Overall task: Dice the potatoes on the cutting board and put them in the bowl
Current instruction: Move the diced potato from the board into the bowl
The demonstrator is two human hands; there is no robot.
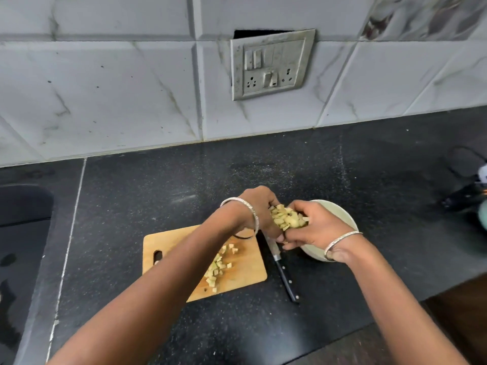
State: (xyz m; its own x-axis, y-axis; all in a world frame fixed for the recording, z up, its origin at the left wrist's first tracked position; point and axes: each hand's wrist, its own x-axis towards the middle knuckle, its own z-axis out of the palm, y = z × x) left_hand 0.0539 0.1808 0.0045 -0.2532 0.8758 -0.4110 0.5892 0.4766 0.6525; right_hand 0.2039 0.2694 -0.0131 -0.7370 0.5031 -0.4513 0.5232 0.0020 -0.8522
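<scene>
2 hands at the left rim of the bowl [344, 216].
My left hand [259, 208] and right hand [317, 229] clamp 1 heap of diced potato [287, 218].

The person is wearing one thin silver bangle [251, 208] on the left wrist, at eight o'clock of the left hand [259, 209], and a second silver bangle [342, 239] at four o'clock of the right hand [316, 227]. Both forearms [158, 285] are showing bare.
</scene>
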